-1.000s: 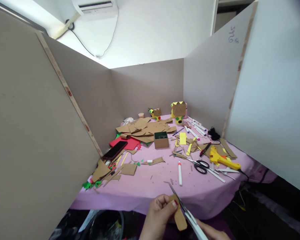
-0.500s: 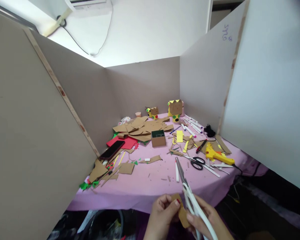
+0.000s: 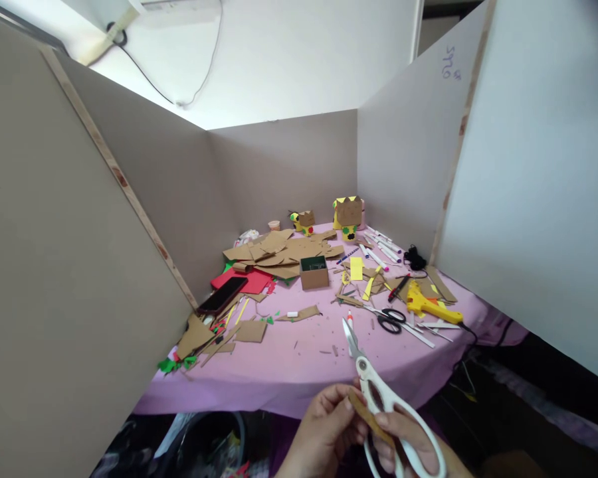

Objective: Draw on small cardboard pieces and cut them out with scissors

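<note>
Between the fingers of my left hand (image 3: pixel 329 421) is a small brown cardboard piece (image 3: pixel 369 417), seen nearly edge-on. White-handled scissors (image 3: pixel 386 395) are in my right hand (image 3: pixel 411 438), their blades pointing away over the table's front edge. The fingertips of my right hand also touch the lower end of the cardboard. A white marker (image 3: pixel 350 322) lies on the cloth, partly hidden by the blades. Black-handled scissors (image 3: pixel 391 320) rest to its right.
Pink cloth covers the table (image 3: pixel 279 372). A small cardboard box (image 3: pixel 314 273) stands mid-table before stacked cardboard (image 3: pixel 289 249). A yellow glue gun (image 3: pixel 431 304) lies right, a phone (image 3: pixel 224 295) left. Grey partitions (image 3: pixel 284 159) enclose the table; a bin (image 3: pixel 214 438) stands below.
The scissors have swung left and turned flatter, showing more of both handle loops. The cardboard piece has been tilted from face-on to nearly edge-on, and both hands stay on it.
</note>
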Demonstrator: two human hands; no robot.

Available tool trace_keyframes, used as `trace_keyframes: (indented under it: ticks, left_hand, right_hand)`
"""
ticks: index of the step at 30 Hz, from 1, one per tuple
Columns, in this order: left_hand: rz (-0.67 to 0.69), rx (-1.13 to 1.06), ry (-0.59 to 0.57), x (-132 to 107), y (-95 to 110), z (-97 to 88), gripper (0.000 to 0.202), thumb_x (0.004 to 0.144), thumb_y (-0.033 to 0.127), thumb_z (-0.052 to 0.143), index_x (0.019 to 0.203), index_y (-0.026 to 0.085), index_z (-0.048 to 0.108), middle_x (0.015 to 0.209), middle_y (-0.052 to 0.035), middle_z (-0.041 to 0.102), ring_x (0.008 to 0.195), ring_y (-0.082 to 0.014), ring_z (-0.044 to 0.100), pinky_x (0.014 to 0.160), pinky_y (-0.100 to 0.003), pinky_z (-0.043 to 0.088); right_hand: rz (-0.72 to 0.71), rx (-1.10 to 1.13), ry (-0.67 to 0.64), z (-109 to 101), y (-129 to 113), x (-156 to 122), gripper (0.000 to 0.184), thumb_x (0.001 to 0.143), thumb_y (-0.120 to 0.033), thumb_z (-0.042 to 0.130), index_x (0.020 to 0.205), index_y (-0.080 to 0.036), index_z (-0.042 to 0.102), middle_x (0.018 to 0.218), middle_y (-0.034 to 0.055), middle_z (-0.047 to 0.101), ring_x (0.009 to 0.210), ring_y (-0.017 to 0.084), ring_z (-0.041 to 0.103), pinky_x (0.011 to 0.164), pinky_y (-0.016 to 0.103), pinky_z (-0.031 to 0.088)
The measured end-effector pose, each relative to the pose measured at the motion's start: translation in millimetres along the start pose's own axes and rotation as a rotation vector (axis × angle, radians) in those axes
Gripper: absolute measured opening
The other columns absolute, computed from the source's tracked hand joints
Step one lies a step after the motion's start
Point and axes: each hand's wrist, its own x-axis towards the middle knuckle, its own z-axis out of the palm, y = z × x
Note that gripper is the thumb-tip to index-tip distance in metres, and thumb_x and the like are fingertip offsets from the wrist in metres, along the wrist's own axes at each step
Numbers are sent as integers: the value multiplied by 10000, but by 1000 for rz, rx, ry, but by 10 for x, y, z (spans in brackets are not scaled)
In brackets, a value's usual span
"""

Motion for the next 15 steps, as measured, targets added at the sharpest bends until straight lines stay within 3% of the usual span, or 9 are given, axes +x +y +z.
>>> trace_keyframes:
  ticks: [4, 7, 11, 15]
  left_hand:
    - [29, 52, 41, 17, -11, -2, 325, 578, 360, 840, 710, 118, 668, 557, -17, 639, 480, -73, 564, 469, -160, 366]
    - [60, 77, 182, 59, -29, -40, 384, 529, 407, 848, 661, 136, 610, 479, -8, 626, 443, -88, 570, 444, -158, 345]
    - [108, 132, 358, 108, -33, -87, 470, 437, 451, 864, 613, 146, 553, 456, 15, 614, 405, -66, 524, 419, -151, 341]
    - [118, 175, 382, 123, -13, -92, 495, 412, 471, 860, 605, 155, 530, 434, 32, 592, 386, -70, 510, 401, -160, 334]
  right_hand:
    - [115, 19, 86, 44, -13, 53, 502, 328, -418, 915, 661, -115, 694, 468, -32, 617, 334, 18, 486, 333, 110, 363]
    - [96, -23, 128, 41, 0, 64, 508, 385, -492, 882, 626, -96, 674, 471, -2, 636, 344, 41, 530, 357, 135, 413]
    - [-64, -78, 159, -4, 22, 46, 488, 525, -496, 836, 790, -149, 619, 542, 12, 699, 410, 87, 587, 387, 159, 437]
    - [-177, -203, 154, 7, 10, 14, 732, 515, -438, 850, 1082, -150, 488, 575, -4, 694, 460, 116, 581, 409, 202, 444]
